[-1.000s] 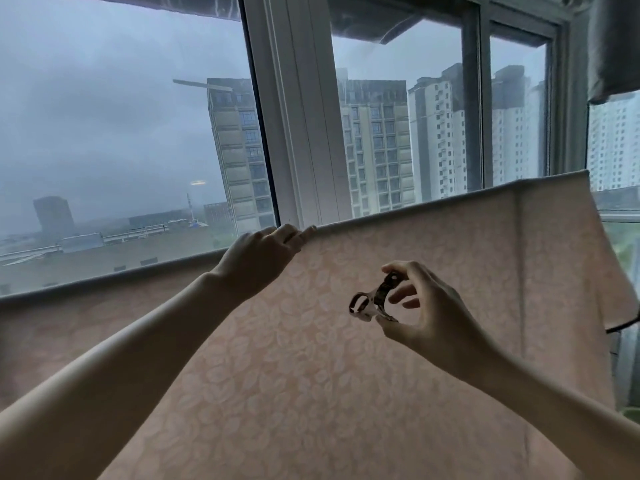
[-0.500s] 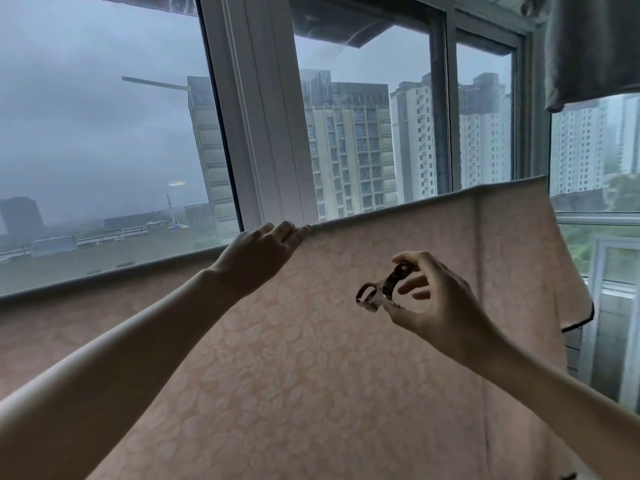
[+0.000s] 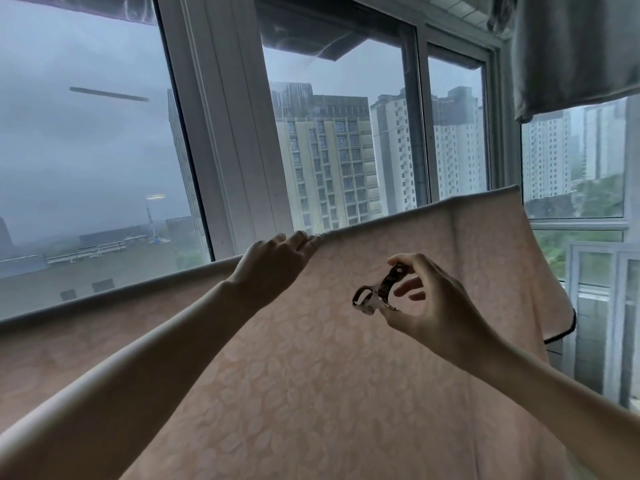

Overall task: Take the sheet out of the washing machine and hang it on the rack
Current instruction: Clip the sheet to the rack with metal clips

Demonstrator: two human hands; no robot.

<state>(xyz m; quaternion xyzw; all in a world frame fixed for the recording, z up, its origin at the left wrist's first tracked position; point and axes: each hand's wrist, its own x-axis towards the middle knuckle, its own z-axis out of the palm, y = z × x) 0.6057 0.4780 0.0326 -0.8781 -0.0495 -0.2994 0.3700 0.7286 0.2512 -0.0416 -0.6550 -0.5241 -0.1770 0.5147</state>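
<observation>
One broad window (image 3: 221, 133) stands behind the pink leaf-patterned sheet (image 3: 311, 375), which is out of the washing machine and draped over something straight. That is presumably the rack's rail, though the cloth hides it. The sheet's top fold runs level across the view and its near face hangs flat toward the person, so I judge the hanging itself done and only the fastening left. A grey cloth (image 3: 571, 53) hangs above the sheet's right end, well apart from it.

The left hand (image 3: 273, 265) rests on the sheet's top fold. Its fingers lie nearly straight along the fold and press rather than grasp, most likely to keep the fabric from sliding while the other hand works. The right hand (image 3: 440, 313) hovers in front of the sheet, just below the fold, and pinches a metal clothes clip (image 3: 377, 292) by its handles between thumb and forefinger. The clip's looped mouth points toward the left hand, ready to bite the fold beside it. I cannot tell whether that mouth is parted.
</observation>
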